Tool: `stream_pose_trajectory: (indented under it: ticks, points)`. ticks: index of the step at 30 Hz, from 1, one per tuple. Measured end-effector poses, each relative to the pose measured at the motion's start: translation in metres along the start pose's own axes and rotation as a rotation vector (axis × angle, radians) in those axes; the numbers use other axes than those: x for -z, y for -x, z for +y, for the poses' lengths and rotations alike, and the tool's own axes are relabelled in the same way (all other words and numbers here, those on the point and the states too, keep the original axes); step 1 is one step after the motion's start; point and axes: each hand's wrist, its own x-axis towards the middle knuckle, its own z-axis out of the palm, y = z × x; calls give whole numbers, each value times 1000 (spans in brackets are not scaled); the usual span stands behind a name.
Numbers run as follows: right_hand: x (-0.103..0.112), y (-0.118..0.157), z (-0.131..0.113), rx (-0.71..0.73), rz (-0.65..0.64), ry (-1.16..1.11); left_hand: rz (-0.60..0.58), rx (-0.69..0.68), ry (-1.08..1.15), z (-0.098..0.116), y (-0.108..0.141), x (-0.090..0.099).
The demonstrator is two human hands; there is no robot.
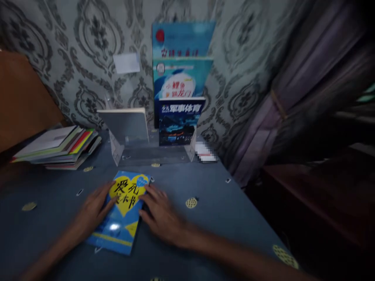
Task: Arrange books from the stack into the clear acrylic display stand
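Note:
A blue book (120,230) with a yellow heart and Chinese characters on its cover lies on the table in front of me, slightly turned. My left hand (92,208) rests along its left edge, fingers stretched out and the thumb over the cover. On the opposite side, my right hand (162,216) touches the right edge with spread fingertips. Neither hand is seen wrapped round the book, though what the fingers do beneath its edges is hidden. Some blur softens both hands.
Behind the book stands a clear stand (155,154) bearing a dark blue book (178,123) and a grey-backed book (125,125). Taller books (183,39) rise behind. A stack of books (58,148) lies at left. The blue table (211,230) ends at right near a curtain (263,105).

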Motion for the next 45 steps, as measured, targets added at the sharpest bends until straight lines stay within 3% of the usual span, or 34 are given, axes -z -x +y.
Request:
stream_pose_trajectory:
  ticks: [5, 10, 15, 19, 24, 29, 34, 38, 41, 45]
  points:
    - [0, 1, 0, -7, -49, -14, 23, 141, 209, 2, -8, 0]
    - [1, 5, 1, -41, -38, -82, 36, 291, 607, 18, -15, 13]
    - [0, 5, 5, -66, -14, -108, 86, 544, 980, 33, -18, 22]
    - [-2, 4, 9, -79, -7, -108, 128, 753, 1139, 44, -22, 26]
    - [-8, 4, 16, -74, 3, -101, -60, 842, 1291, 64, -23, 20]
    - [-12, 4, 24, -61, 77, -146, -140, 813, 1433, 77, -23, 3]
    - [-3, -2, 32, -187, 178, -330, -115, 750, 1468, 84, -29, 0]
    - [8, -12, 38, -283, 263, -748, -80, 681, 1461, 97, -37, 7]
    - [17, -20, 40, -302, 186, -1141, -86, 579, 1492, 107, -45, 12]
    - [35, -23, 38, -220, 136, -1251, -66, 423, 1509, 115, -55, 12]
